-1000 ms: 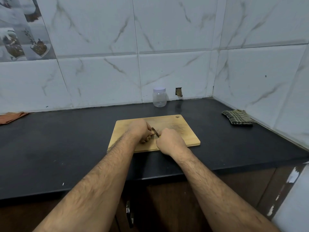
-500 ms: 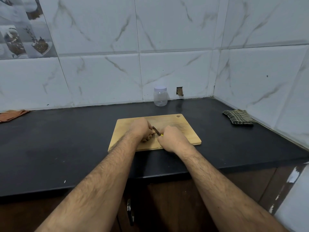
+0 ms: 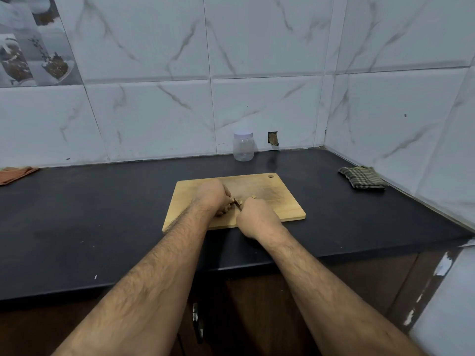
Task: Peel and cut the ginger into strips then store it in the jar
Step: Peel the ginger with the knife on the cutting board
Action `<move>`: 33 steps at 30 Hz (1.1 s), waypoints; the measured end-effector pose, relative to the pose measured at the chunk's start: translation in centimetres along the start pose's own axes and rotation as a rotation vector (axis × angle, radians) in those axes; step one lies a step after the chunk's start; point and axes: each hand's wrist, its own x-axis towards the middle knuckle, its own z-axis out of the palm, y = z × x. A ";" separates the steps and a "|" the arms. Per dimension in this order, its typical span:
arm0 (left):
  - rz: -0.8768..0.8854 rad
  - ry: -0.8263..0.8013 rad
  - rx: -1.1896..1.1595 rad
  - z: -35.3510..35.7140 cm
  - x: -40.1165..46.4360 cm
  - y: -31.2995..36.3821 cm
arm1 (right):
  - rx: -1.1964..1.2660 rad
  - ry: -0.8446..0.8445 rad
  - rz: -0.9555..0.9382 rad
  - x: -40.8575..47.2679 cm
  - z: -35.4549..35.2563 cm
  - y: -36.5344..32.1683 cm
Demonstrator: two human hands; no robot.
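Observation:
A wooden cutting board (image 3: 280,204) lies on the black counter. My left hand (image 3: 213,196) curls over a piece of ginger (image 3: 230,205) on the board, mostly hiding it. My right hand (image 3: 257,217) grips a knife, and its dark blade (image 3: 237,202) shows between the hands, against the ginger. A small cut bit of ginger (image 3: 254,196) lies on the board just beyond my right hand. A clear plastic jar (image 3: 243,147) with a pale lid on stands at the back by the wall.
A folded checked cloth (image 3: 362,177) lies at the right near the corner wall. An orange cloth (image 3: 15,173) sits at the far left edge. The counter's front edge (image 3: 334,255) runs below my forearms, with a cabinet underneath.
The blade has come down lower between my hands, and a small cut bit of ginger now lies on the board beyond my right hand. Both hands stay in place.

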 end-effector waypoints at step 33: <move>-0.212 0.013 -0.174 0.4 -0.6 -0.2 | 0.109 0.025 -0.043 -1.2 0.7 0.4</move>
